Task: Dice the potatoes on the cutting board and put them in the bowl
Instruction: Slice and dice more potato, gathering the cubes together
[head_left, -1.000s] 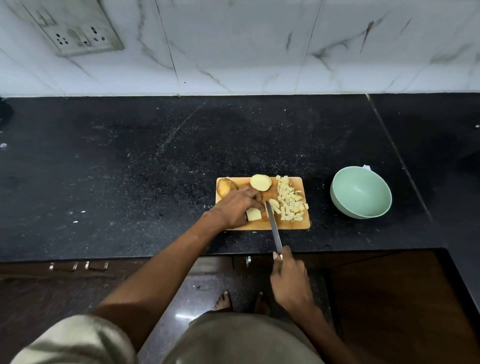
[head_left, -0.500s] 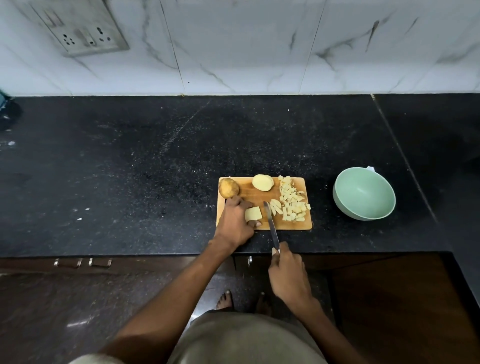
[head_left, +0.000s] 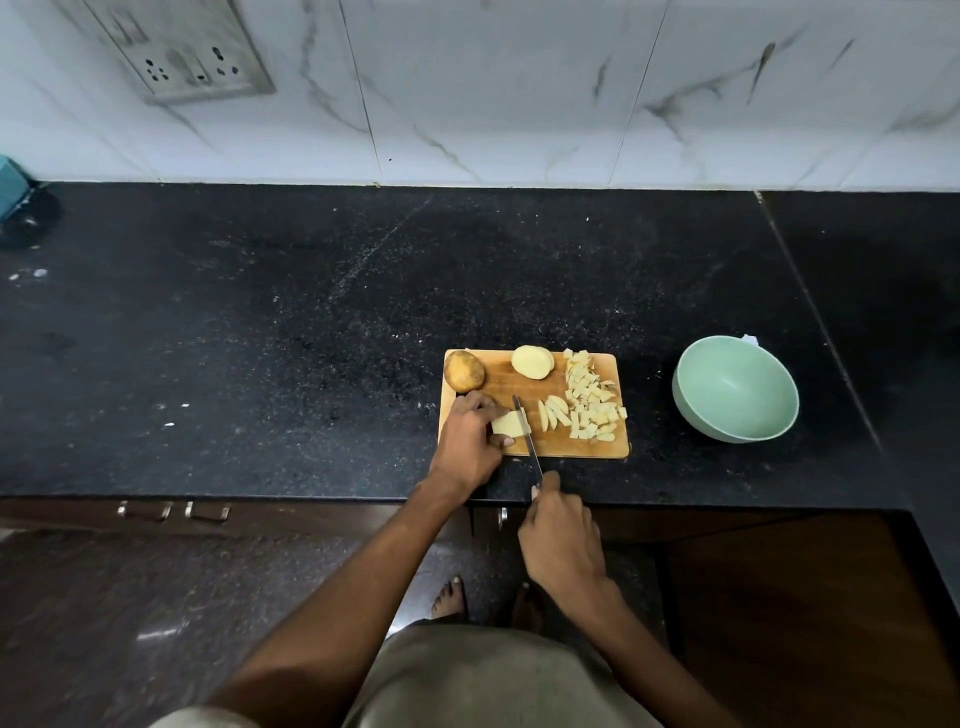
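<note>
Dim, soft overhead light; wide-angle bending at edges; lower frame murky.

— What can't you make out around the left hand (head_left: 467, 441)?

— Its fingers cover the left part of the potato piece (head_left: 510, 423) it holds, and the hand hides the near left corner of the cutting board (head_left: 498, 384).

— And the right hand (head_left: 561, 540)?

— It wraps the knife (head_left: 527, 436) handle entirely; only the blade shows beyond it. Whether the edge touches the potato piece is too small to tell.

— Anything cut off?

— Far left of the left hand, a teal object (head_left: 10, 189) on the bench (head_left: 260, 338) is cropped by the edge. The socket plate (head_left: 187, 57) on the wall is cut off at the top. Something white (head_left: 750, 340) behind the bowl (head_left: 735, 395) is mostly hidden.
</note>
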